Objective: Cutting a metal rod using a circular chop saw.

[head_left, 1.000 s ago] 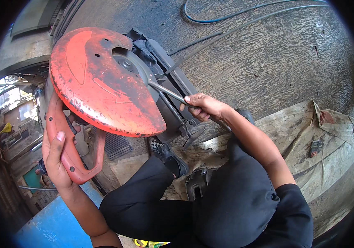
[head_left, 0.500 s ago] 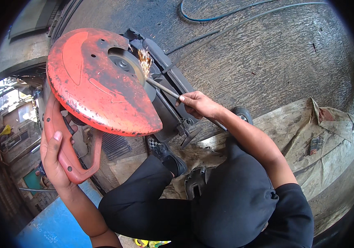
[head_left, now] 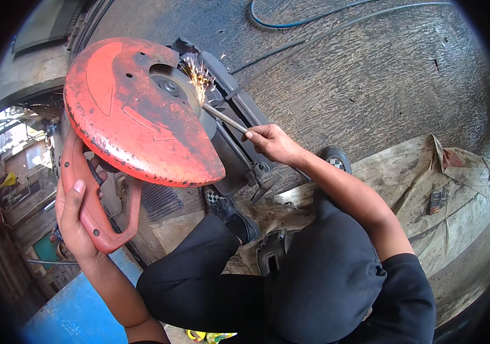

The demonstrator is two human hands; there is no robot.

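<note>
A: Where is your left hand (head_left: 76, 221)?

B: At 8 o'clock in the view. Your grip is clenched around the red handle (head_left: 99, 221) of the cut-off saw; the thumb lies along the handle's outer face.

A: And the saw itself?

B: Its red blade guard (head_left: 136, 112), scuffed and rust-marked, fills the 10 to 11 o'clock area. The grey cutting disc (head_left: 185, 92) shows at the guard's upper right edge, with its hub visible.

A: What does your right hand (head_left: 273, 143) do?

B: Just right of centre, its grip is pinched on the near end of a thin metal rod (head_left: 225, 117). The rod runs toward 11 o'clock and its far end touches the disc, where orange sparks (head_left: 199, 74) spray upward.

A: What lies about you?

B: The dark saw base (head_left: 239, 123) sits under the rod on rough concrete floor (head_left: 371, 80). A blue hose (head_left: 290, 23) curves at 12 o'clock. A tan tarp (head_left: 428, 178) lies at 3 o'clock. Your checkered shoe (head_left: 225, 209) rests beside the base.
</note>
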